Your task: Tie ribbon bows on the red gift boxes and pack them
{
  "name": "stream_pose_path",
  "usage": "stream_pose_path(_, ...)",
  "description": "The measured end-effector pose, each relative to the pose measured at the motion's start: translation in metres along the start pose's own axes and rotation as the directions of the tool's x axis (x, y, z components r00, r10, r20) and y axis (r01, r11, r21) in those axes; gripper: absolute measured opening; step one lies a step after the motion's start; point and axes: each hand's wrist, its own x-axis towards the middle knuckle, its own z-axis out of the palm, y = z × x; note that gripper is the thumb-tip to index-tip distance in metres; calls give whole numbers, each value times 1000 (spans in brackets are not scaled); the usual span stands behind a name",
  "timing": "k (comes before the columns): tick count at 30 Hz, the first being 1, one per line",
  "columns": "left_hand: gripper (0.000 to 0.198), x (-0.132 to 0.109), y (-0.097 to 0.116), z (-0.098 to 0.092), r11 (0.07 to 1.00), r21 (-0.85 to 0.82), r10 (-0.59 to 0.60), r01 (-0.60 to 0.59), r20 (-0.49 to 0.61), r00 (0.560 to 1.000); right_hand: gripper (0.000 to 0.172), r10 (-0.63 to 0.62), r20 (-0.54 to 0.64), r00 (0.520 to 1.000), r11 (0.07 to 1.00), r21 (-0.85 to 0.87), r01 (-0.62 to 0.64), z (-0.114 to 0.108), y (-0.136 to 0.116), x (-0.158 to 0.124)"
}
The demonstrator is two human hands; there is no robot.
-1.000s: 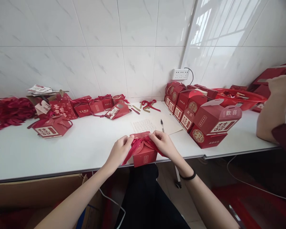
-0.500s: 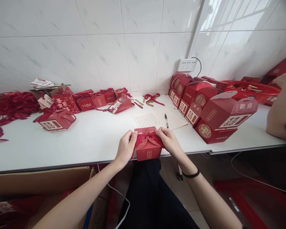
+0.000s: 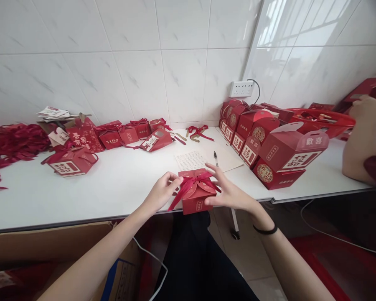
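Observation:
A small red gift box (image 3: 196, 204) with petal-shaped top flaps stands at the table's front edge. Dark red ribbon (image 3: 188, 186) is tied in a bow across its top, one tail hanging down the left side. My left hand (image 3: 163, 191) is at the box's left, thumb and forefinger pinched at the ribbon's edge. On the right, my right hand (image 3: 231, 191) has its thumb and fingers spread apart around the box's right side, thumb close to the front corner. Just behind the box lie a sheet with rows of writing (image 3: 192, 161) and a black pen (image 3: 215, 158).
Stacked red boxes (image 3: 293, 146) stand to the right, before a red basin (image 3: 319, 121). At left are a ribbon heap (image 3: 25, 140) and several small boxes (image 3: 71, 163). A co-worker's arm (image 3: 362, 142) rests at far right. An open carton (image 3: 59, 242) sits below the table.
My right hand has let go of the ribbon and spread its fingers. The bow now sits tied on top, its left tail loose. The co-worker's arm has shifted and its hand shows.

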Motion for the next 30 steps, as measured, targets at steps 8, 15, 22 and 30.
stream_pose_path(8, 15, -22, 29, 10, 771, 421, 569, -478, -118, 814, 89, -249, -245, 937, 957, -213, 199, 31, 8, -12)
stream_pose_path(15, 6, -57, 57, 27, -211, 636, 915, -742, 395, 78, 80, -521, -473, 711, 845, -405, 349, 36, -21, -32)
stream_pose_path(22, 7, -70, 65, 28, -226, 576, 932, -785, 364, -1, 81, -562, -507, 654, 825, -408, 392, 30, -30, -41)
stream_pose_path(30, 48, -67, 76, 1, 217, 707, 927, -673, 68, 370, 86, -532, -306, 790, 827, -386, 408, 15, -27, -46)
